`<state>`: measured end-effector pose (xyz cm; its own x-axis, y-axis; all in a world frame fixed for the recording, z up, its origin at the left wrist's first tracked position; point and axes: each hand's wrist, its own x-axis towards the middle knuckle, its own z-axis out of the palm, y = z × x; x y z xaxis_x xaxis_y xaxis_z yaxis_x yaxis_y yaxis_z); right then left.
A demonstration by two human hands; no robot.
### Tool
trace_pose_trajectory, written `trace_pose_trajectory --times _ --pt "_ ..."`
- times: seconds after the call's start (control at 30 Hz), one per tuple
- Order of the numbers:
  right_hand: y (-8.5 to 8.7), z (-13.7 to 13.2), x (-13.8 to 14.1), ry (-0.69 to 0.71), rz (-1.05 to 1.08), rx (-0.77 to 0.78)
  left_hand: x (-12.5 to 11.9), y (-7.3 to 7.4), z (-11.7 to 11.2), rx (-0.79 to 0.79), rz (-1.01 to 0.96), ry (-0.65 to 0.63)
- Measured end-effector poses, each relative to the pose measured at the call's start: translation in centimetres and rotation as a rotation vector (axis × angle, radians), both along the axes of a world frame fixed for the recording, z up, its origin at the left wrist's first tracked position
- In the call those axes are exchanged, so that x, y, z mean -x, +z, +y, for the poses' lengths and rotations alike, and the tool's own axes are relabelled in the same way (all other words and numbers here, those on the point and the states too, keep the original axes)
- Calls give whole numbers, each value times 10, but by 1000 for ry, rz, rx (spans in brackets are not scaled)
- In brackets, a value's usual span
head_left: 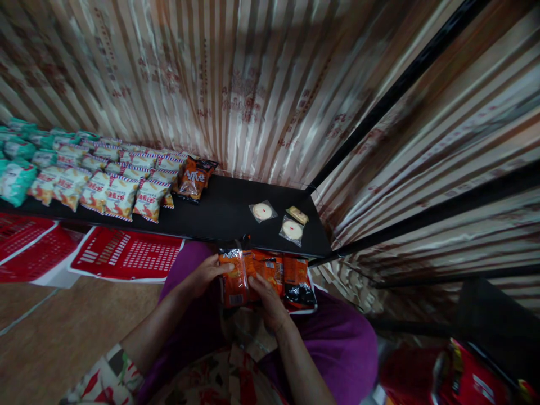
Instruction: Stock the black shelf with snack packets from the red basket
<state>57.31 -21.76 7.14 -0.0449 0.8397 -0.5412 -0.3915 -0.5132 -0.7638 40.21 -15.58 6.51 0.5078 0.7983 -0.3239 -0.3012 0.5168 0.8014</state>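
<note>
Orange packaging (233, 288), possibly more than one packet, is pinched between both partly curled hands (269, 299).

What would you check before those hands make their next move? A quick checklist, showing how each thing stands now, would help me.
1. Left hand gripping the orange-and-black plastic packet: ok.
2. Right hand touching orange packaging: ok.
3. Packet resting on the long black shelf: not ok; held in front.
4. Packet's seal intact: cannot tell.
5. Two round white items in clear wrappers apart from the packet: ok.
</note>
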Motion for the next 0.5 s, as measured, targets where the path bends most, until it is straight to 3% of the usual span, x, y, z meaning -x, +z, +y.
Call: trace_pose_trajectory --times 0.13,0.27,0.5 --pt "9 1 5 2 10 -56 -4 1 -1 7 7 73" --pt "5 4 9 -23 31 -72 -12 4 -3 21 18 169" --pt "-2 9 17 -173 36 3 -28 -11 -5 -46 292 517"
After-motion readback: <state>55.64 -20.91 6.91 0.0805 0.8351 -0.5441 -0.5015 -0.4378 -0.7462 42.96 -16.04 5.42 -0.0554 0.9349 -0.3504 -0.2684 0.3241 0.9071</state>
